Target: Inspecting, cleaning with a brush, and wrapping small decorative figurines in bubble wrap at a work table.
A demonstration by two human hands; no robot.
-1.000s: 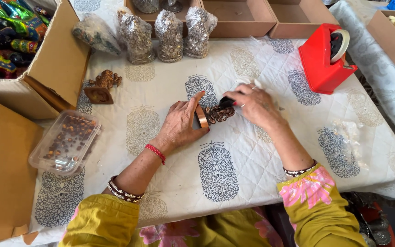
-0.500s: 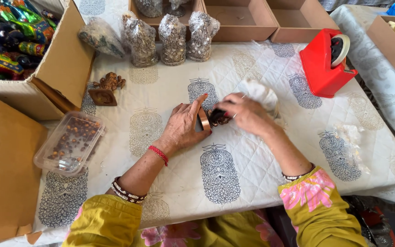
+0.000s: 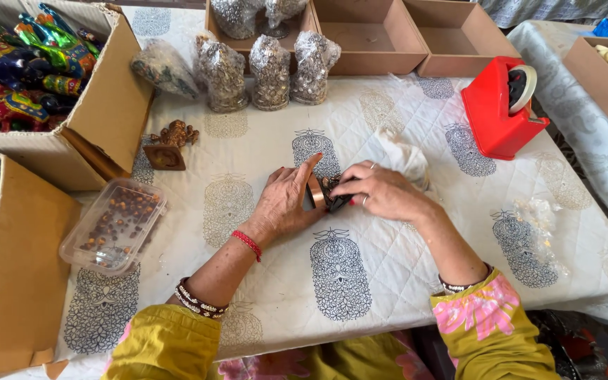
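— Left hand (image 3: 286, 204) sits at the middle of the frame, palm down on the quilted cloth (image 3: 262, 281), fingers loosely bent around a roll of brown tape (image 3: 315, 192). Do we agree?

— We do. Our right hand (image 3: 383, 193) is just beside it, fingers pinched shut on a small dark figurine (image 3: 333, 193) that touches the tape.

— What else do we see around them?

— Crumpled white paper (image 3: 406, 156) behind the right hand, a red tape dispenser (image 3: 495, 112) at upper right, a clear tub of beads (image 3: 115, 225) at left, and a brown figurine (image 3: 169, 143) above it.
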